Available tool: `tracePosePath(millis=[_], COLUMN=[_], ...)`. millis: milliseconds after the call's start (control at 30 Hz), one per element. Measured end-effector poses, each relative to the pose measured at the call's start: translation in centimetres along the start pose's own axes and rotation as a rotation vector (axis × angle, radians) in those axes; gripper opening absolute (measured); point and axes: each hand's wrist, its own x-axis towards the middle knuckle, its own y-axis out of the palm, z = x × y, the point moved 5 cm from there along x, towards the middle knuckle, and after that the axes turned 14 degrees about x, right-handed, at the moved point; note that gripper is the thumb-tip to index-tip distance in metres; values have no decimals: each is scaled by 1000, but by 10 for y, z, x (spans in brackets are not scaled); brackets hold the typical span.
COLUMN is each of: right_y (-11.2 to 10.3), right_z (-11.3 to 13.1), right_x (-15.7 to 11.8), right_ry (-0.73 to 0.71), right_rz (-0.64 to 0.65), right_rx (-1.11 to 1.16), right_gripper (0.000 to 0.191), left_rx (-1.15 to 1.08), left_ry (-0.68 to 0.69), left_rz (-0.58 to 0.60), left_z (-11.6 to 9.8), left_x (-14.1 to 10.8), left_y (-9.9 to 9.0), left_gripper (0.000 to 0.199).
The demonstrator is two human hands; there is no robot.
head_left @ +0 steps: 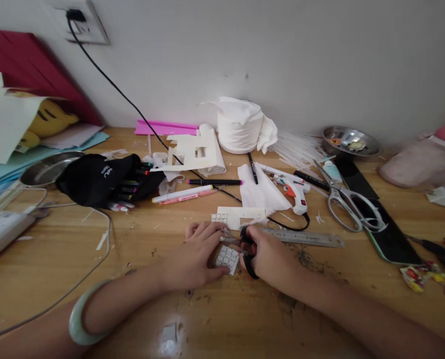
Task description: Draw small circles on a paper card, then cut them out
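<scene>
My right hand (pixel 269 254) is closed round the black handles of small scissors (pixel 248 252), whose blades point left toward my left hand. A small white card with a pattern of black circles (pixel 227 259) lies at the thumb of my left hand (pixel 198 254). That thumb presses on the card's lower edge, and the other fingers reach forward beside the scissor blades; the fingertips are partly blurred. Just beyond the hands is another circle-patterned piece (pixel 219 218), beside a cut cream paper piece (pixel 234 217).
A steel ruler (pixel 307 238) lies right of the hands. Farther right are large scissors (pixel 344 199), a phone (pixel 390 234) and a glue gun (pixel 299 197). Markers (pixel 185 193), a black pouch (pixel 95 179) and a tissue roll (pixel 241 127) stand or lie behind. A grey cable (pixel 108 234) runs left.
</scene>
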Motion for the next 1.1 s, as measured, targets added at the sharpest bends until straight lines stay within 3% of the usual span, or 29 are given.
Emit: tracePosePath(millis=[300,400,500,600,667,767,833,900,967,1033,1100], right_y=[5,6,2,-9,-19,-29,-26,-19,-5,10,23], right_z=[-1,-8,-11,-9,-10,-16,-19,-19,-15,-12,-12], right_x=[-1,1,5,11,15,17,15,12,6,-2,-9], right_ry=[-2,-9,-24,-4,2,-9,6,18,87,189,258], right_rz=[24,1,-18,-53,-109,-160,-73,57,275,468,580], right_rx=[121,353,646,733,772,953,1068,1154,1358,1497,1541], right_gripper=[17,19,17,16,19,18,16,25,36,42,45], left_rx=[-29,-77,-250,-498,-636,-844,-1033,-1078,-1138,-1192,-1220], left_ry=[-2,14,50,107,56,-206,-428,-471,-490,-505,-518], left_rz=[23,30,55,163,216,157,-7,-64,-91,-92,-69], left_z=[-3,-4,-8,-13,-12,1,12,15,17,19,21], left_x=[2,3,6,15,25,43,52,58,59,57,53], left_y=[-5,-6,-9,-8,-6,-1,2,5,9,12,13], left_gripper=[45,45,28,18,22,26,30,34,34,33,33])
